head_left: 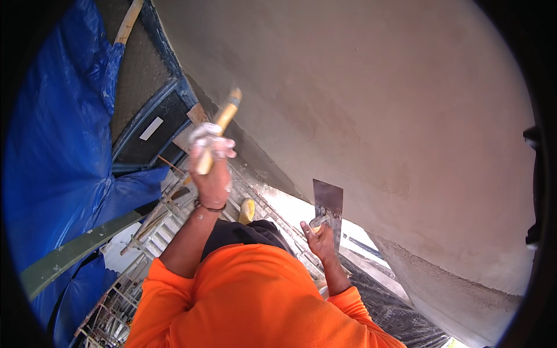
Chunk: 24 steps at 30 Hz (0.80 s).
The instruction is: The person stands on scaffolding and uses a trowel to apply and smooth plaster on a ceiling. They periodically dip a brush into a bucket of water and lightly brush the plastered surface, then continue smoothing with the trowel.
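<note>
Holding a flat trowel (pixel 329 194) by its short handle (pixel 316 228), the right hand (pixel 322 242) curls its fingers around the grip, with the thumb lying along the near side. The trowel is right of the body, before the lower part of the plastered wall (pixel 371 87); whether blade and wall touch cannot be told. The blade, thin and apparently metal, is probably stiff with slight spring, light, and hard to break; its edges make a poor hold, so the handle is the proper place to grasp. The left hand (pixel 216 155), powdered white, closes around a pale-yellow stick-like tool (pixel 226 116), raised left of the trowel and tilted, with a greyish band near its upper end. Motion blur hides the exact finger placement and the tip. The shaft, seemingly wooden, is likely light and rigid, best held around its lower half; the white residue on the fingers may lessen grip, becoming slippery if wet.
</note>
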{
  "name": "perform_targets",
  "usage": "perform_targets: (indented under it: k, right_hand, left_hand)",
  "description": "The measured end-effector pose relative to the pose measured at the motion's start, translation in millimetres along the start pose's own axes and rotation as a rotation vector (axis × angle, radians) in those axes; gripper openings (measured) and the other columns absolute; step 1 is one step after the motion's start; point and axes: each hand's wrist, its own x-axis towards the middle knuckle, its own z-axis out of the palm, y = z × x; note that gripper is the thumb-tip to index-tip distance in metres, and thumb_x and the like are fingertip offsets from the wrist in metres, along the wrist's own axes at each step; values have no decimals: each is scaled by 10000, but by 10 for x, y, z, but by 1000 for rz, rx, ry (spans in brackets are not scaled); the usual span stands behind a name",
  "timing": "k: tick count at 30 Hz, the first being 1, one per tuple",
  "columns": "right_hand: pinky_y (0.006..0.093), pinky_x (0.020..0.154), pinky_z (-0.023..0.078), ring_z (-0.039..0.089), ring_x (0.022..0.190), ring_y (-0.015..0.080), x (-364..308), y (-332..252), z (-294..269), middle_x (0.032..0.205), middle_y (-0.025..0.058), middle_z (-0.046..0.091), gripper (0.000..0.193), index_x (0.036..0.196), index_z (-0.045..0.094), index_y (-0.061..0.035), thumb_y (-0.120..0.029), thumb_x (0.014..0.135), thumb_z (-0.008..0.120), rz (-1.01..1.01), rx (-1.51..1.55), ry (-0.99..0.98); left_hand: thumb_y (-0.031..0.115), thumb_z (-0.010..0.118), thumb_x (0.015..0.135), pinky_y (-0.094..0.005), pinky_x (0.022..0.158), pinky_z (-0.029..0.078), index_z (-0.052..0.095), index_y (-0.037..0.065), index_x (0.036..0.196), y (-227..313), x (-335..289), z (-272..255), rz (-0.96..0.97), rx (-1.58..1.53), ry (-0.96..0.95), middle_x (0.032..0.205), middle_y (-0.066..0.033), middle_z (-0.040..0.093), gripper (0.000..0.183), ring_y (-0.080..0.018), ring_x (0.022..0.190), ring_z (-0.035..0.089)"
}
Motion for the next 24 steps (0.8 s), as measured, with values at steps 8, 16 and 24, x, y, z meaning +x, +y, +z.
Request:
perform_targets:
  k: [8,16,24]
  right_hand:
    - [454,685,532,676,705,375,139,-45,-14,716,248,665,672,793,624,73,-584,878,735,-31,-28,31]
    - [440,631,492,592,642,302,87,270,174,717,208,653,601,792,637,34,-552,901,716,-22,-67,-99]
    - [508,726,559,691,846,472,-7,477,278,798,308,677,711,952,672,58,-649,877,664,35,-222,-133]
  left_hand:
    - [174,566,1052,-327,708,594,381,63,1131,1098,580,-431,827,106,199,1269,-190,519,230,-287,902,683]
    - [187,655,1000,-314,787,493,573,43,1007,-259,-247,990,-431,96,-339,1099,-72,548,166,-163,953,533]
    - [142,675,997,-280,821,500,556,48,1098,-698,-650,-215,-50,554,-223,1021,-16,551,182,-120,924,547]
